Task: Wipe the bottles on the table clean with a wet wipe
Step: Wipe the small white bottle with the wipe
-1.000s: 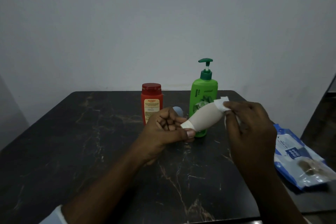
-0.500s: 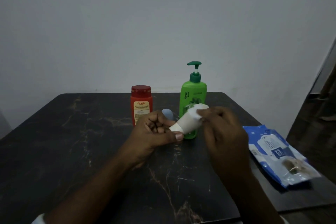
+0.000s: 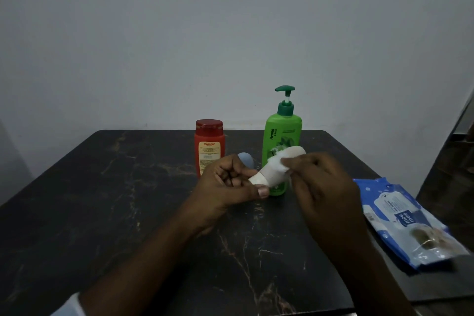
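1. Dark marbled table (image 3: 128,213), plain pale wall (image 3: 230,33) behind.
2. White bottle (image 3: 272,177), tilted above mid-table: left hand (image 3: 228,187) grips its cap end, right hand (image 3: 323,187) pinches the wet wipe (image 3: 276,163) against it.
3. Green pump bottle (image 3: 282,133), red bottle (image 3: 209,146) upright behind; wipe pack (image 3: 405,220) lies right.

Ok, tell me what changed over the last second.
The right hand slid the wet wipe along the white bottle, from its far end towards the neck, so the far end now shows bare. The left hand kept its grip on the cap end. The red bottle, the green pump bottle and the wipes pack stayed put on the table.
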`<action>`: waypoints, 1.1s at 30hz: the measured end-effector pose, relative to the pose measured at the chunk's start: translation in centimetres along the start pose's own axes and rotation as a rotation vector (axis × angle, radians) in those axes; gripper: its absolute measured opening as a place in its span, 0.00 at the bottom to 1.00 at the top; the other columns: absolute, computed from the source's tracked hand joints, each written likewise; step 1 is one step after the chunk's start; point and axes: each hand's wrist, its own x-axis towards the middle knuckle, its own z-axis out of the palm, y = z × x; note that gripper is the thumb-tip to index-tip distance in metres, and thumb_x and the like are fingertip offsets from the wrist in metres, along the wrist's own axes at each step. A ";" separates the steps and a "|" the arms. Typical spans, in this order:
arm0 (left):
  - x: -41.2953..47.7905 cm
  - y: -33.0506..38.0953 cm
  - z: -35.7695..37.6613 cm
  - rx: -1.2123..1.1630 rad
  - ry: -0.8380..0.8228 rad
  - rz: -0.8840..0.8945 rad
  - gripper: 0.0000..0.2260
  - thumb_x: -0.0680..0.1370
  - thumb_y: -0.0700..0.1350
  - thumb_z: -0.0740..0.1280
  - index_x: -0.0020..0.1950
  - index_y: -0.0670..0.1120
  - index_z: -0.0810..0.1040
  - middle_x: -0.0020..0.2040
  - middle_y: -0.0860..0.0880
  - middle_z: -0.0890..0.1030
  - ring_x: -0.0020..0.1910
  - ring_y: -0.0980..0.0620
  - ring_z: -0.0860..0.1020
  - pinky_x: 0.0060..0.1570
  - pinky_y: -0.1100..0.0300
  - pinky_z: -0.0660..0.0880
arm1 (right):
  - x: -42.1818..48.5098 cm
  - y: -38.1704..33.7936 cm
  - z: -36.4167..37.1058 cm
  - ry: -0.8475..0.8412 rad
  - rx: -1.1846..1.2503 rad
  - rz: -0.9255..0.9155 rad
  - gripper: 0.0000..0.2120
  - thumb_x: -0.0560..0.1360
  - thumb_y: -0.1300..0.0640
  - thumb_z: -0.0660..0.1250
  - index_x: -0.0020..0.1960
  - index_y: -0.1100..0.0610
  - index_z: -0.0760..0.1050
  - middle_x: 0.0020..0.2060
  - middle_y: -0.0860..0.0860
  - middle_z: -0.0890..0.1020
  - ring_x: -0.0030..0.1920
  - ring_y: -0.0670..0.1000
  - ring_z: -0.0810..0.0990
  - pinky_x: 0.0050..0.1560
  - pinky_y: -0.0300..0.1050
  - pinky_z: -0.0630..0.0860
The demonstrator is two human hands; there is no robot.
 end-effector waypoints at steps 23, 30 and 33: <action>-0.2 0.0 0.0 0.108 -0.022 0.047 0.16 0.64 0.39 0.84 0.45 0.42 0.80 0.37 0.55 0.80 0.35 0.60 0.76 0.36 0.66 0.76 | -0.1 0.6 0.5 0.218 -0.036 0.135 0.12 0.73 0.70 0.67 0.56 0.64 0.80 0.52 0.61 0.78 0.49 0.57 0.79 0.48 0.39 0.72; -0.3 0.2 -0.1 0.100 0.019 0.057 0.21 0.64 0.35 0.83 0.47 0.33 0.74 0.39 0.48 0.84 0.38 0.53 0.82 0.41 0.60 0.81 | -0.8 -2.1 2.2 -0.057 -0.007 -0.123 0.13 0.73 0.62 0.66 0.56 0.61 0.81 0.51 0.56 0.79 0.51 0.52 0.76 0.51 0.37 0.70; -0.3 0.3 0.1 0.134 0.032 0.053 0.17 0.65 0.34 0.81 0.47 0.39 0.77 0.43 0.52 0.87 0.43 0.56 0.85 0.43 0.64 0.81 | -0.5 -1.2 1.7 0.030 -0.015 -0.015 0.12 0.73 0.63 0.65 0.54 0.62 0.81 0.50 0.58 0.79 0.49 0.53 0.77 0.48 0.39 0.72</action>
